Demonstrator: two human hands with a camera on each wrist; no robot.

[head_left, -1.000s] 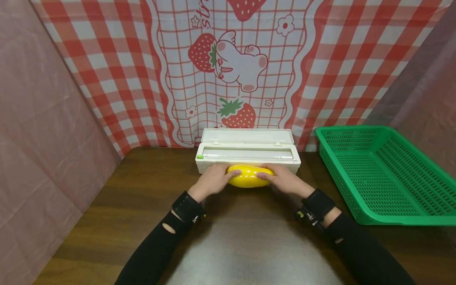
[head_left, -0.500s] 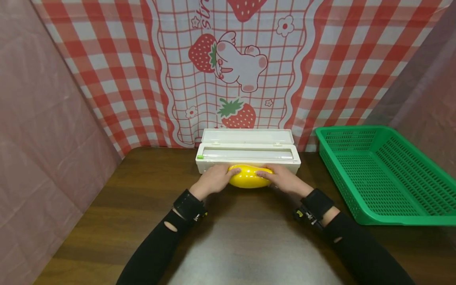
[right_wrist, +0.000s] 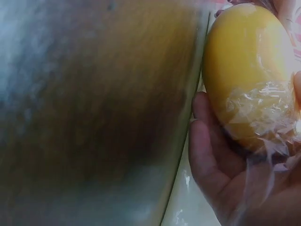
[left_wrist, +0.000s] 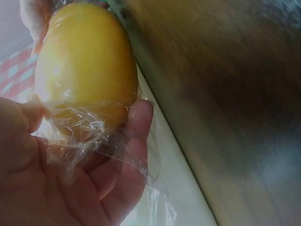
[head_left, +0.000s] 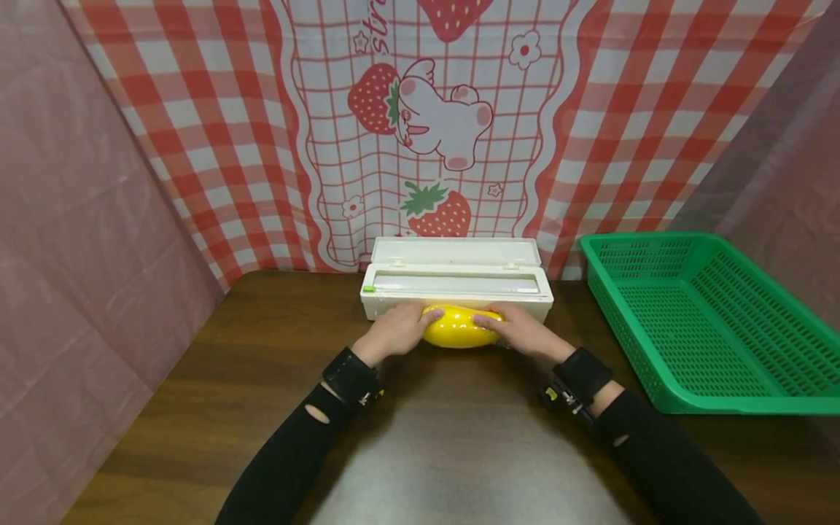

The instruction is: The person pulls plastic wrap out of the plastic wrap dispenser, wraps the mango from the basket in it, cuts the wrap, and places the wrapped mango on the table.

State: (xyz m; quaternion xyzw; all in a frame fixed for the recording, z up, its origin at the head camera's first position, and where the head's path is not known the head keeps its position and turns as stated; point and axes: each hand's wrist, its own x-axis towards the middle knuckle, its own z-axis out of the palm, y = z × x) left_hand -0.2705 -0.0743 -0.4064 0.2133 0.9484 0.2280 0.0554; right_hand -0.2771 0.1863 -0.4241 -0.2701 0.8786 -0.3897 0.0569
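A glossy yellow mango [head_left: 459,328] is held lengthwise between both hands in the head view. My left hand [head_left: 396,330] grips its left end, thumb on top and fingers beneath. The right hand [head_left: 530,332] does the same at the right end. Clear cling film [left_wrist: 82,127] covers the fruit, bunched and crinkled around the left fingers in the left wrist view. More crumpled wrap [right_wrist: 265,103] gathers at the right end in the right wrist view. Directly behind the mango stands a white cling film dispenser [head_left: 453,297], its lid raised and a green slider at its left end.
A green plastic basket [head_left: 663,364] with slotted sides stands at the right of the brown wooden table [head_left: 262,350]. Behind the dispenser hangs a red and white checked strawberry cloth [head_left: 243,146]. Pink cloth [head_left: 85,219] hangs along the left side.
Both hands keep their grip. The mango and hands have shifted very slightly to the right and toward me; the dispenser and basket stay put.
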